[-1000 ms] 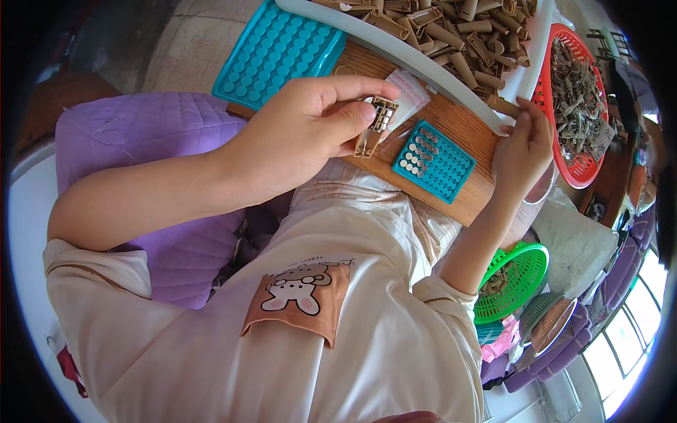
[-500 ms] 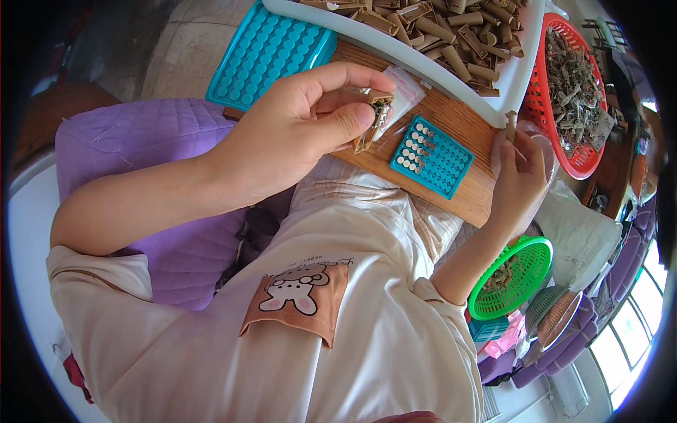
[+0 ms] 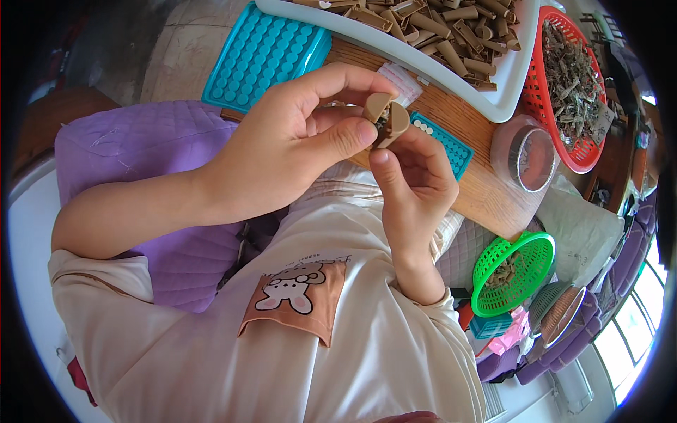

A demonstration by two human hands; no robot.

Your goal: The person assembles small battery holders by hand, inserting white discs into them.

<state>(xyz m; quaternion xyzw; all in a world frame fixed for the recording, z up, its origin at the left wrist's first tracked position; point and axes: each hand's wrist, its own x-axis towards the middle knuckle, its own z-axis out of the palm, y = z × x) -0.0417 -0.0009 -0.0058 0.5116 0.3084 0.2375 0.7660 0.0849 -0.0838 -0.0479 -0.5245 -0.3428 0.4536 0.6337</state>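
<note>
White tray [image 3: 451,60] cut off at top edge, teal grid [image 3: 451,149] half hidden — behind fingers [image 3: 416,151]

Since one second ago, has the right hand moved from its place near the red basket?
Yes. The right hand has left the red basket side and come leftward over the wooden board, meeting the left hand at the small tan piece.

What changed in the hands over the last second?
The right hand came in from the wooden board's right side to meet the left hand, and both now pinch a small tan piece between the fingertips. Earlier the left hand alone held a small part there. The teal trays, white tray and red basket lie as before.
</note>
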